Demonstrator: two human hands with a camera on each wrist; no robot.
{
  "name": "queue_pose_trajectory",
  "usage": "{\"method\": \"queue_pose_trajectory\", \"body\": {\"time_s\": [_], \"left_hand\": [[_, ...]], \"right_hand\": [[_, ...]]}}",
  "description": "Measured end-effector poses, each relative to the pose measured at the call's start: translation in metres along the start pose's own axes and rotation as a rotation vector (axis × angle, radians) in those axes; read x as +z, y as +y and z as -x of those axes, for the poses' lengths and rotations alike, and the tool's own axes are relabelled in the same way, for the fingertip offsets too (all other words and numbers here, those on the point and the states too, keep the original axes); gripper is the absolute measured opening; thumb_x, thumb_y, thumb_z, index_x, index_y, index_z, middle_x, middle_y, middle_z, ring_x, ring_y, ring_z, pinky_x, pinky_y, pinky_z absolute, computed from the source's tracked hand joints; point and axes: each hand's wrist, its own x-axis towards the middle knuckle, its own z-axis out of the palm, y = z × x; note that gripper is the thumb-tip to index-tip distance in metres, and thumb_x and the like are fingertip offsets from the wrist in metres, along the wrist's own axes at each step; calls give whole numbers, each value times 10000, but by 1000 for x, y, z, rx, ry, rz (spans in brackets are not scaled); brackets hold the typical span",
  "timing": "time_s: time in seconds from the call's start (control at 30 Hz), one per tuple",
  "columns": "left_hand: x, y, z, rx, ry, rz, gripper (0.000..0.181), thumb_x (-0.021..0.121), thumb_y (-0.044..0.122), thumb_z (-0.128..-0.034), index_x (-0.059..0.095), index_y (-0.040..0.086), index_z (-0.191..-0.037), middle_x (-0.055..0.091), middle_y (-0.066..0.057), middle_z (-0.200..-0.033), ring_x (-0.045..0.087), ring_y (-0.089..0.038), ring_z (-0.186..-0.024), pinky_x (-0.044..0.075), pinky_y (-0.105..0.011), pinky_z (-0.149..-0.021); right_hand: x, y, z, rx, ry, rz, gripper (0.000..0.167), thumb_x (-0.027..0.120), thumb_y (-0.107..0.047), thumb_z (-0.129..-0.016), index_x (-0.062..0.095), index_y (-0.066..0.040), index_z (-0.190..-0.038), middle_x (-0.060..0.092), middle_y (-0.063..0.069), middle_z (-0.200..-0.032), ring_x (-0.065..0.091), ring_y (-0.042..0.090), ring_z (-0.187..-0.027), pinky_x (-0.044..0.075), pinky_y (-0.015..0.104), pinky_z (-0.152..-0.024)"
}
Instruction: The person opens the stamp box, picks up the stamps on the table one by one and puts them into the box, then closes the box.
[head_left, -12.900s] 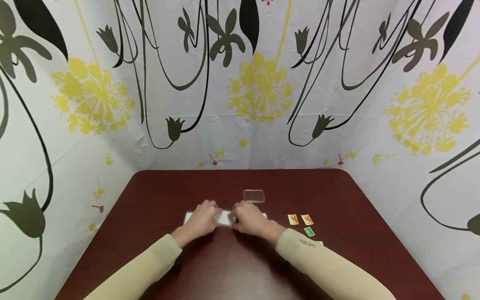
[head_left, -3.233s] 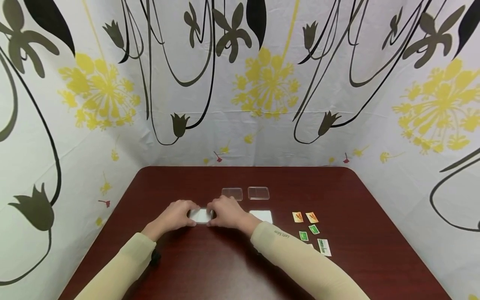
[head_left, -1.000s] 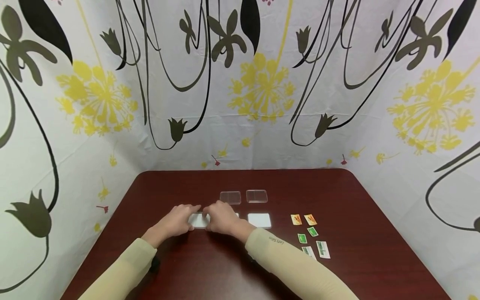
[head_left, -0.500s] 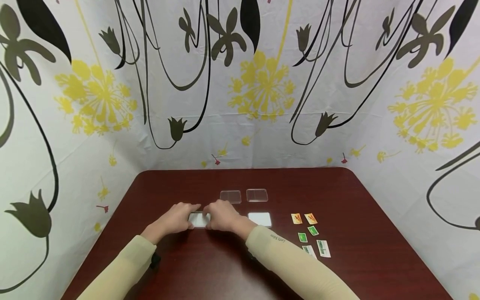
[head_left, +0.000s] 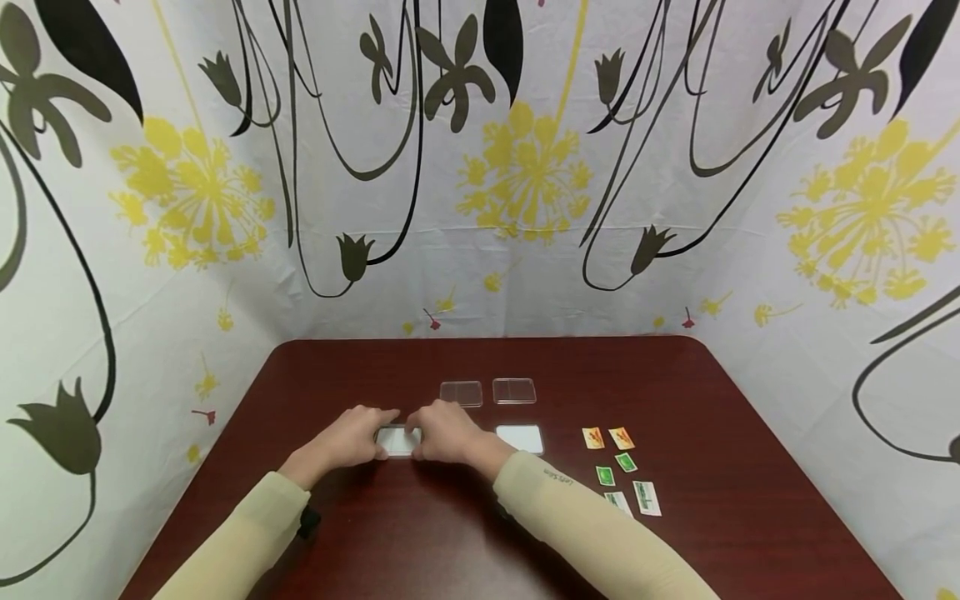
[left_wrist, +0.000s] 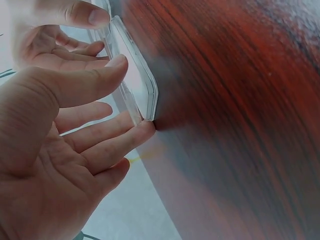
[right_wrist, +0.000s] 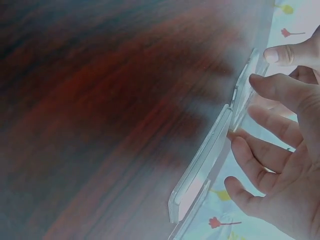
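Observation:
A flat, clear plastic case (head_left: 398,442) with a white inside lies at the table's left middle, between both hands. My left hand (head_left: 348,435) pinches its left end with thumb and fingertips. At the right end my right hand (head_left: 444,432) grips it the same way. In the left wrist view a clear edge shows at the fingertips beside the white part of the case (left_wrist: 137,75); whether the lid stands apart cannot be told. Close to the right hand in the right wrist view lies another white case (right_wrist: 197,175), largely hidden in the head view.
Right of the hands lies a further white case (head_left: 519,439). Behind stand two clear lids, a left one (head_left: 461,393) and a right one (head_left: 513,391). Orange stamps (head_left: 593,438), green stamps (head_left: 605,476) and white-green pieces (head_left: 647,497) lie at the right. Patterned cloth (head_left: 495,283) surrounds the table.
Since the oldest frame, a second clear lid has come to lie at the back, and both hands have moved left to the left case. Over the last second they barely move.

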Motion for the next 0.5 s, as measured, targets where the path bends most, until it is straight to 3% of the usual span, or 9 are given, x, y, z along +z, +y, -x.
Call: {"method": "queue_pose_trajectory", "body": {"time_s": [0.5], "left_hand": [[-10,5,3,-7,15,56,642,850,109,-810,591,-11,-1386,645,-149,-1293,638,-250,-1061,530,-392,-798]], "right_hand": [[-6,2,1,-34,29,34,344,841,-300,-801,776,-190,-1121,736,-77,-993,627,100,-811,522,313,-716]]}}
